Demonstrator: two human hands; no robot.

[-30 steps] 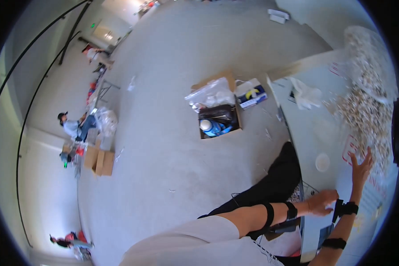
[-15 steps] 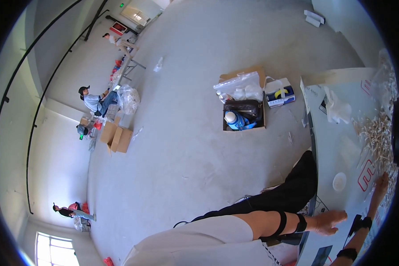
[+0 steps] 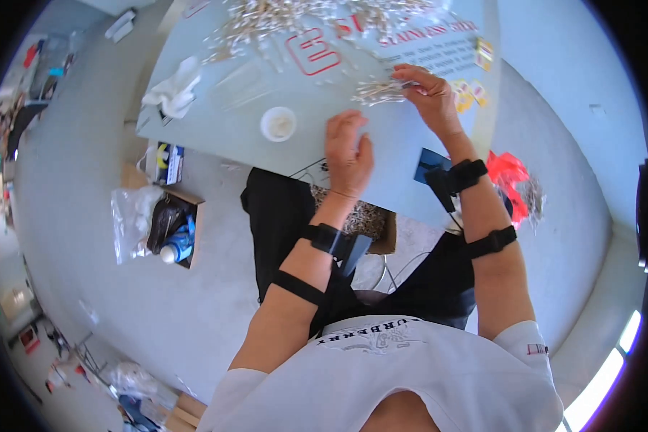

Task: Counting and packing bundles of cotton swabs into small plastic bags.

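A heap of cotton swabs (image 3: 266, 21) lies along the far side of the table. My right hand (image 3: 433, 104) is over the table to the right, its fingertips closed on a small bunch of cotton swabs (image 3: 378, 91) whose tips fan out leftward. Nothing shows in my left hand (image 3: 349, 155), which rests near the table's front edge with its fingers loosely bent and thumb apart. Just left of it stands a small round white dish (image 3: 278, 124) with something pale inside.
A crumpled white plastic bag (image 3: 174, 90) lies at the table's left. Yellow packets (image 3: 470, 96) are by the right edge. Under the table front is a box of swabs (image 3: 360, 218). An open carton with a blue bottle (image 3: 180, 241) sits on the floor at left.
The view has swung from the room at left to the table in front. My right hand has come away from the heap and now has a bunch of swabs. The left hand remains over the table.
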